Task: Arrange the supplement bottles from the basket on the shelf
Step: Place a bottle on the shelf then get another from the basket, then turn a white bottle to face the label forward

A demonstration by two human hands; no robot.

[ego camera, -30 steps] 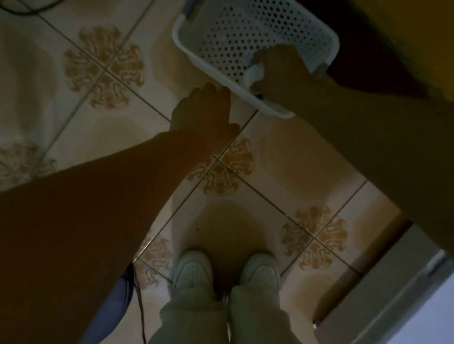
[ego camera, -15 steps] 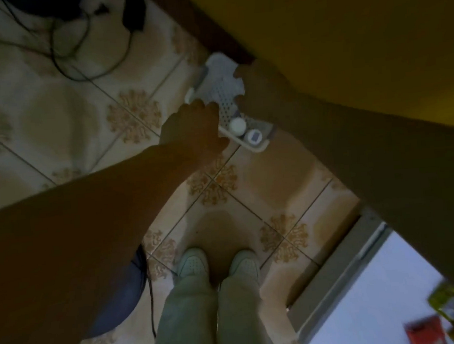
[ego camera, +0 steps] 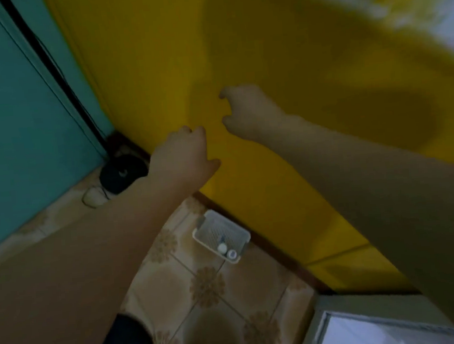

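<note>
We hold our left hand (ego camera: 184,159) and right hand (ego camera: 248,110) loosely curled and empty, high above the basket (ego camera: 221,234), two bottles (ego camera: 226,250) unpicked inside.

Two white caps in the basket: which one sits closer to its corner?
The right cap, with a darker centre, sits nearest the near corner of the basket; the plain white cap sits further in.

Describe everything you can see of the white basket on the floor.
The basket is a small white rectangular tub, plastic by its look, with perforated walls and a rounded rim. It sits upright on the patterned tile floor, close against the foot of the yellow wall. At its near end stand two white-capped bottles. Neither hand touches it; both are raised well above.
</note>
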